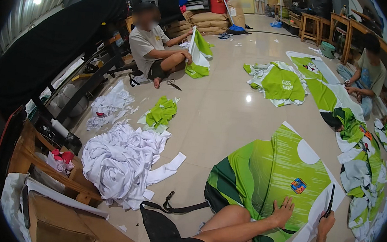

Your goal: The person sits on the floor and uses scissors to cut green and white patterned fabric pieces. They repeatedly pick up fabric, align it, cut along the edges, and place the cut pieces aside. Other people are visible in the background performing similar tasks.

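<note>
A green printed fabric panel [262, 167] with darker green bands, a white half-circle, a small colourful emblem and white margins lies spread on the floor before me. My left hand [282, 213] rests flat on its lower part, fingers stretched out. In my right hand [326, 223] is a pair of black-bladed scissors [330, 202], gripped by the handles, the blades pointing away along the white margin [321, 206] at the panel's right edge. I cannot tell whether the blades touch the cloth. Part of the panel is hidden under my left forearm and bent knee.
White fabric scraps [119, 163] are heaped at left, with a green bundle [161, 111] beyond. Green pieces [282, 85] lie farther off; more cloth [361, 179] runs down the right. Two people [149, 44] [370, 73] sit handling fabric. A cardboard box [67, 222] stands near left.
</note>
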{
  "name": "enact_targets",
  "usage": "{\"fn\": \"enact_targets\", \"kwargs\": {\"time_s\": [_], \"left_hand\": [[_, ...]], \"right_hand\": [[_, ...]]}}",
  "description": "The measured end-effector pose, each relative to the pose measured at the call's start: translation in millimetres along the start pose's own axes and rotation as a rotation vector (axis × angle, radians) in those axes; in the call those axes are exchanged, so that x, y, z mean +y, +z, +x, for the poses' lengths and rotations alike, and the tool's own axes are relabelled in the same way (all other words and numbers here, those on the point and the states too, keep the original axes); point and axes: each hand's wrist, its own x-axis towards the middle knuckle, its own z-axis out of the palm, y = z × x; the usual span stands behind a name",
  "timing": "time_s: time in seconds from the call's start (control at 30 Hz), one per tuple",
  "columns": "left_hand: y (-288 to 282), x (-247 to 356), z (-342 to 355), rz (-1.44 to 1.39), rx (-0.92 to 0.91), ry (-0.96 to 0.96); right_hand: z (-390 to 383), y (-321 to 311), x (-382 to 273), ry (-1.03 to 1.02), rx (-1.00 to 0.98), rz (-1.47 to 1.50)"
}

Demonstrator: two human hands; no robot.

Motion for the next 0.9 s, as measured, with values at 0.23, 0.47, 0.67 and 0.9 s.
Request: {"fn": "enact_targets", "kwargs": {"time_s": [0.23,0.47,0.67,0.9], "left_hand": [[-9,13,7,-0.010,0.124,0.096],[15,31,10,-0.225,0.135,0.462],[50,24,9,-0.255,0.088,0.488],[76,6,25,-0.426,0.221,0.482]], "right_hand": [[-46,-34,-15,0.174,-0.173,0.406],[-129,-59,-4,0.323,-0.280,0.535],[-200,-33,5,0.234,-0.281,0.524],[-185,-67,-39,0.423,-0.331,0.509]]}}
